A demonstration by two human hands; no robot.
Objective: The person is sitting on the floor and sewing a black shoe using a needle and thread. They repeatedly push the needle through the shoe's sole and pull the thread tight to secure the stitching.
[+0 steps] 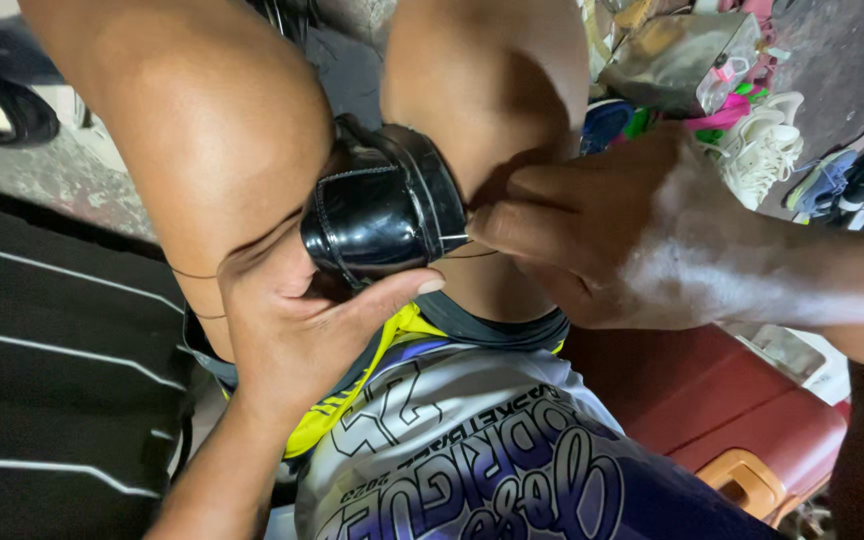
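Observation:
A glossy black shoe (382, 205) is wedged between my two bare knees, its heel end toward me. My left hand (292, 320) cups the shoe from below, thumb stretched along its lower edge. My right hand (612, 235) has its fingertips pinched at the shoe's right edge on a thin metal needle (455, 238). A fine thread (197, 273) loops across my left knee. Whether the thread passes through the needle is too small to tell.
A red box with an orange latch (742, 400) sits under my right forearm. White and coloured shoes (762, 150) and a clear plastic bag (672, 60) lie on the ground at top right. A black striped cloth (42, 370) lies left.

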